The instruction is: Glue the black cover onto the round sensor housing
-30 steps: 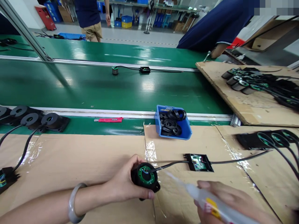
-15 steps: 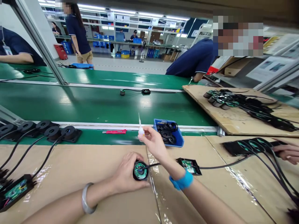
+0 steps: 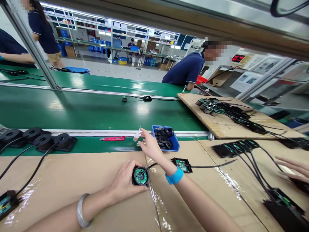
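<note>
My left hand (image 3: 123, 180) is wrapped round a black round housing (image 3: 133, 184) on the cardboard. A round green circuit board (image 3: 141, 176) sits inside it, facing up. A black cable runs from it under my right wrist to an open black box with a circuit board (image 3: 183, 165). My right hand (image 3: 151, 145) has its thumb and fingers apart beside a small white bottle (image 3: 137, 136) with a thin nozzle. The bottle leans slightly at the green strip; whether a fingertip still touches it is hard to see.
A blue bin (image 3: 177, 145) of black rings stands right of the bottle, a red utility knife (image 3: 112, 138) left of it. Black housings (image 3: 64, 141) with cables line the left. A co-worker's hand (image 3: 294, 167) is at far right, near black parts (image 3: 235, 148). A board (image 3: 193, 111) carries more assemblies.
My right hand has lowered the white bottle to the green strip and its fingers have opened. My left hand keeps its hold on the housing. The co-worker's hand has left the black parts.
</note>
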`<state>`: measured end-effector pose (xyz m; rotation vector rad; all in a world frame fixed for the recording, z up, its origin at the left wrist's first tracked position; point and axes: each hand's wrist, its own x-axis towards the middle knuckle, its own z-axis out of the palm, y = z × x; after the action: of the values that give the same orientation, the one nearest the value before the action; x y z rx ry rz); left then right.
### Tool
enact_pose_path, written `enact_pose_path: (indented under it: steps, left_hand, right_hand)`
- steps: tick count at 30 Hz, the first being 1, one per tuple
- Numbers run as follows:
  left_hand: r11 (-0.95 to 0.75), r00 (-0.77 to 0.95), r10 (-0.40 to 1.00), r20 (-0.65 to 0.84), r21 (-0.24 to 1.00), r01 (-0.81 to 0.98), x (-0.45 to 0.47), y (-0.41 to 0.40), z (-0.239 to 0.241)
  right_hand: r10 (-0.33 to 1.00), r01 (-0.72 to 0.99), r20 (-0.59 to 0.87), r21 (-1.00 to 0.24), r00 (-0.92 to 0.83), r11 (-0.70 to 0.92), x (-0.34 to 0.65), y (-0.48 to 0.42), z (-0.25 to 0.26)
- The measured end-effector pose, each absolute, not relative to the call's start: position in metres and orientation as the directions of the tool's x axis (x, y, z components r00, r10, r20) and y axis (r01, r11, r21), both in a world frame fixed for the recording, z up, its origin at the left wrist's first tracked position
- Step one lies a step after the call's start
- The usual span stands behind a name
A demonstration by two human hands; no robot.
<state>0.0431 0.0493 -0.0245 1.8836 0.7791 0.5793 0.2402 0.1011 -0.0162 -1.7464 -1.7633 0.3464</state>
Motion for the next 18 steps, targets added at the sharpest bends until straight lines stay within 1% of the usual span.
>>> enact_pose_path:
  steps: [3,6,9,12,14,16,18]
  left_hand:
    - [-0.318,0.672,0.739,0.049,0.905,0.283,0.044,0.047,-0.024]
    - [-0.31,0.678,0.735,0.025,0.902,0.302,0.044,0.047,-0.024]
    - [-0.297,0.691,0.723,0.011,0.908,0.295,0.043,0.05,-0.024]
    - [-0.295,0.728,0.685,0.025,0.923,0.247,0.041,0.053,-0.022]
    - [-0.294,0.752,0.658,0.037,0.932,0.212,0.039,0.056,-0.019]
    - [-0.311,0.744,0.664,0.074,0.932,0.184,0.037,0.059,-0.013]
    - [-0.363,0.709,0.689,0.152,0.919,0.156,0.035,0.062,-0.006]
  right_hand:
    - [0.959,0.879,0.279,-0.47,0.058,0.083,0.277,0.081,0.007]
    - [0.963,0.93,0.268,-0.361,0.04,0.061,0.316,0.07,0.017]
    - [0.972,0.944,0.232,-0.311,-0.035,0.108,0.339,0.067,0.012]
    - [0.966,0.935,0.236,-0.308,-0.102,0.174,0.347,0.064,0.007]
    - [0.956,0.924,0.271,-0.326,-0.114,0.202,0.348,0.058,0.008]
    - [0.938,0.906,0.335,-0.361,-0.093,0.219,0.346,0.05,0.012]
    - [0.908,0.877,0.418,-0.419,-0.044,0.235,0.335,0.038,0.018]
